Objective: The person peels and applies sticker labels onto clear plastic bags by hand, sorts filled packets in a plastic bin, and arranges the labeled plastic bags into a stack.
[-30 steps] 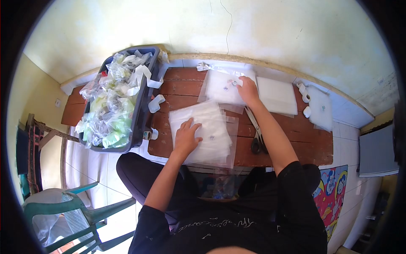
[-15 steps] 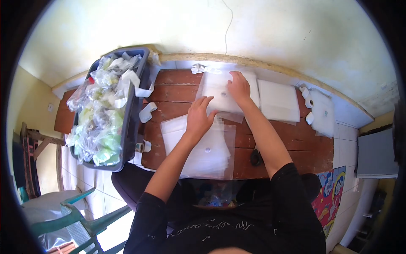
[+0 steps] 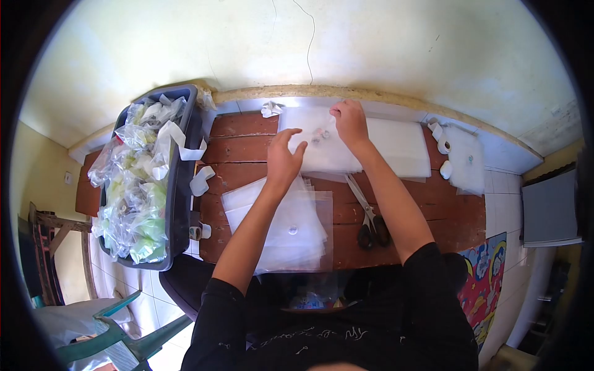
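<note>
My right hand (image 3: 350,123) is over the back stack of clear plastic bags (image 3: 318,151), its fingers pinched together at what looks like a bag's thin film. Left of it, my left hand (image 3: 286,157) hovers at that stack's left edge, thumb and fingers apart, with nothing in it. Small round labels (image 3: 320,135) show on the back stack. A fanned front stack of bags (image 3: 278,229) lies nearest my body, partly under my left forearm. Black-handled scissors (image 3: 369,216) rest on the wooden table (image 3: 421,201) beside my right forearm.
At the left stands a dark bin (image 3: 179,204) heaped with filled plastic bags. Another bag stack (image 3: 402,148) lies right of my right forearm, with label rolls (image 3: 443,146) and more bags (image 3: 467,161) farther right. A green chair (image 3: 111,337) is at the lower left.
My left hand has moved from the front stack up to the back stack. My right hand has shifted slightly back and its fingers have closed. The view has shifted, and the bin appears lower and farther left.
</note>
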`<state>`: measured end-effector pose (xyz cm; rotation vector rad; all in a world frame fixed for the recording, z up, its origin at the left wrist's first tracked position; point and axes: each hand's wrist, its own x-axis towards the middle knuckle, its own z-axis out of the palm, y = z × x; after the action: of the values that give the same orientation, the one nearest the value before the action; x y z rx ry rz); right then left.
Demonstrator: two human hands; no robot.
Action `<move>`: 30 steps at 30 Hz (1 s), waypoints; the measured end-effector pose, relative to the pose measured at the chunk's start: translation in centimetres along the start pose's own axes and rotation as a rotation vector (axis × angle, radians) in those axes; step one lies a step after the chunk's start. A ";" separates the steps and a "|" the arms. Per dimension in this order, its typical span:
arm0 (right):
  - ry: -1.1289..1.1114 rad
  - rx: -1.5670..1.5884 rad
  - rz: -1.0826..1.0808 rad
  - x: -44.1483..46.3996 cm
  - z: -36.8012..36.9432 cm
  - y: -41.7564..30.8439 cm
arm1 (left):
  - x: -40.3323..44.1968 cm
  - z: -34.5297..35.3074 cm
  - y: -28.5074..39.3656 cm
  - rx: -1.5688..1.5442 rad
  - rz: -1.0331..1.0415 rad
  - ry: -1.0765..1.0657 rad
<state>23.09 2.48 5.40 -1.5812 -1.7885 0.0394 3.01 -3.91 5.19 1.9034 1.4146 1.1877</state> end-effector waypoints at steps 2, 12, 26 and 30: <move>0.051 0.007 -0.069 0.4 -2.8 -1.6 | 0.0 -1.1 1.0 -0.060 0.020 0.135; -0.232 0.498 0.100 -1.6 -13.1 -8.0 | -2.9 -7.3 4.7 -0.092 -0.049 0.233; -0.370 0.840 0.115 -5.7 -15.8 -8.8 | -11.4 -9.3 3.9 -0.971 -0.688 -0.336; -0.387 0.866 0.093 -6.6 -16.3 -8.9 | -12.4 -8.5 4.7 -1.083 -0.695 -0.291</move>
<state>24.02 -12.48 18.29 -1.0414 -1.6131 1.0739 -2.96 -18.01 8.81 0.6989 0.8347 0.9425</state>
